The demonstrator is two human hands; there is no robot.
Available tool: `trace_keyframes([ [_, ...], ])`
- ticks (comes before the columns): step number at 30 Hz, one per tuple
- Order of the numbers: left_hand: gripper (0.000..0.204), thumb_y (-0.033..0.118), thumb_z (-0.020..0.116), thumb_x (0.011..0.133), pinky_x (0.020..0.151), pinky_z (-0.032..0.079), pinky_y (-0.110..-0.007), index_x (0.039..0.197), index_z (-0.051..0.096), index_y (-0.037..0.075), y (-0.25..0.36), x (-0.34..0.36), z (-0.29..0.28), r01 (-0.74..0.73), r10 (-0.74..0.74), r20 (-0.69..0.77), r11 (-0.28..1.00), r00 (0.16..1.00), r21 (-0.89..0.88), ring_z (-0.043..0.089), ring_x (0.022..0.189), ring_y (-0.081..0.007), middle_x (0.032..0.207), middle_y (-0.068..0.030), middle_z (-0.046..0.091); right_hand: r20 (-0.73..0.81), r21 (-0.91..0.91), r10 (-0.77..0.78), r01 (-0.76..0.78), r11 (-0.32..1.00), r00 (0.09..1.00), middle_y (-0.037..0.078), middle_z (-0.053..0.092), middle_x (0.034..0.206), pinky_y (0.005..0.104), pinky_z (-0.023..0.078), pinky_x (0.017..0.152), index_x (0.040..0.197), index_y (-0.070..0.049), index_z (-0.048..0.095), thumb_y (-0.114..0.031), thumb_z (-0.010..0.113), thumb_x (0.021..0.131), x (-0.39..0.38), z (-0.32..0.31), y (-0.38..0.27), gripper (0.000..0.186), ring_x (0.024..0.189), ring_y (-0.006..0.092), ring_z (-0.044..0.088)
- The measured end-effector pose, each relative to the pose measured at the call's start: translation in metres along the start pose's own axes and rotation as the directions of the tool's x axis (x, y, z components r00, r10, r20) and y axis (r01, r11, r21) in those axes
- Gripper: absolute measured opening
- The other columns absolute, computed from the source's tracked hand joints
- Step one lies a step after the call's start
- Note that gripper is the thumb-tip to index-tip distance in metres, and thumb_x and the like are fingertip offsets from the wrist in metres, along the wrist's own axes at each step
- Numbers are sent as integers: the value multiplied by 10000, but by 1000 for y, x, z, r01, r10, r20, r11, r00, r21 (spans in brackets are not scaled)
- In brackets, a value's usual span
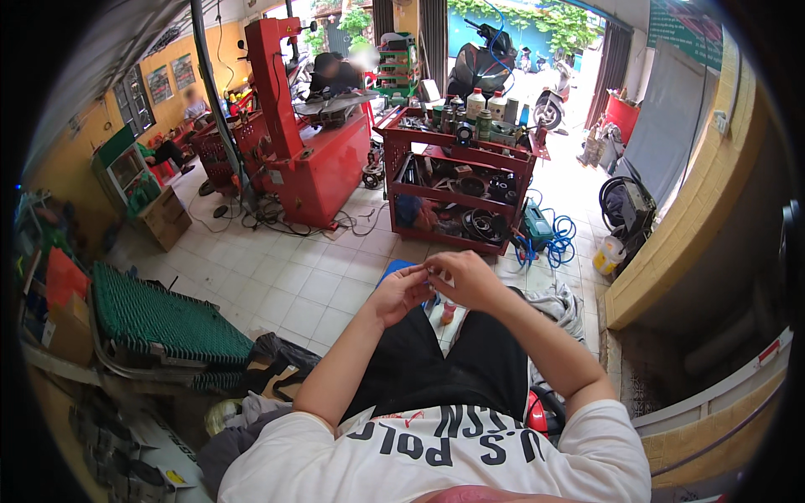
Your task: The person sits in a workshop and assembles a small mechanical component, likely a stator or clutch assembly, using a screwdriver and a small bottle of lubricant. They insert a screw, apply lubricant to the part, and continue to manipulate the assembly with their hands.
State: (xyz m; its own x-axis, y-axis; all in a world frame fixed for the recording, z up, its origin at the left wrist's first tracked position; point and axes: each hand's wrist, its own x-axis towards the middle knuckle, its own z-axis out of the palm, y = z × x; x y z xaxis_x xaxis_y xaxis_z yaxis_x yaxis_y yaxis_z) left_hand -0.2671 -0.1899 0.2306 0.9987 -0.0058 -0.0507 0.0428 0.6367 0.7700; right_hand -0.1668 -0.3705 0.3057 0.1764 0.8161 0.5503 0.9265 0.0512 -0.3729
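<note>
Materials and shapes: a small orange-red container (449, 314) with a rounded outline stands between the knees, just beyond the black fabric of the trousers (394, 360) and near the hands. A smooth blue surface (394, 267) lies beyond the hands, partly covered by them. The floor (293, 281) is laid with pale square tiles. To the near left is a folding cot (159, 314) of green woven cord on a tubular frame. At the far centre, a red tool cart (457, 199) has three levels loaded with bottles, tools and round parts; a coiled blue hose (563, 243) lies on the floor to its right. Left of the cart stands a red machine (319, 180) with a boxy base and a tall column.

Hand pose: the left hand (401, 293) and right hand (470, 281) meet in front of the body, above the gap between the knees. Both elbows are bent — forearms converge toward the centre. The left palm is turned inward; the right shows its back, wrist flexed. The fingers of both hands are curled, tips drawn together — whether a small part is pinched between them cannot be told.
</note>
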Motion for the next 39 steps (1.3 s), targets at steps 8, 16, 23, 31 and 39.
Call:
trace_keyframes([
  [8,310,108,701,965,909,602,-358,1250,605,36,-8,-76,36,19,-18,-8,966,1000,256,709,1005,-178,1095,-84,712,-50,170,231,-219,961,972,100,707,937,335,544,664,1081,-57,696,-97,747,873,-68,14,-70,218,768,231,706],
  [16,347,151,743,944,772,574,-264,1246,607,45,-9,-95,50,-9,-10,31,834,999,552,709,918,-130,1048,-74,728,-116,410,357,-283,867,927,79,690,916,330,519,694,1020,-67,715,-25,760,839,-104,37,-77,191,743,195,646],
  [23,305,120,732,951,783,547,-233,1216,612,29,-74,-65,-11,90,-82,-36,913,996,398,680,894,-109,1055,-59,714,-72,403,404,-344,848,912,76,711,868,281,527,645,1032,-35,725,-58,766,877,-136,85,-31,161,694,142,664],
  [31,246,98,743,941,772,562,-247,1147,619,46,-121,-44,-38,112,-75,-135,948,988,299,676,895,-131,1000,-50,685,67,474,591,-547,690,804,72,730,805,276,520,624,1031,-9,736,-114,773,893,-155,109,0,178,671,101,648],
  [39,255,84,740,940,781,576,-253,1156,610,49,-126,-41,-46,145,-102,-165,951,981,274,677,924,-141,1040,-47,662,46,386,602,-570,725,797,85,716,754,297,508,603,933,-21,746,-211,779,901,-155,112,-3,195,635,141,641],
])
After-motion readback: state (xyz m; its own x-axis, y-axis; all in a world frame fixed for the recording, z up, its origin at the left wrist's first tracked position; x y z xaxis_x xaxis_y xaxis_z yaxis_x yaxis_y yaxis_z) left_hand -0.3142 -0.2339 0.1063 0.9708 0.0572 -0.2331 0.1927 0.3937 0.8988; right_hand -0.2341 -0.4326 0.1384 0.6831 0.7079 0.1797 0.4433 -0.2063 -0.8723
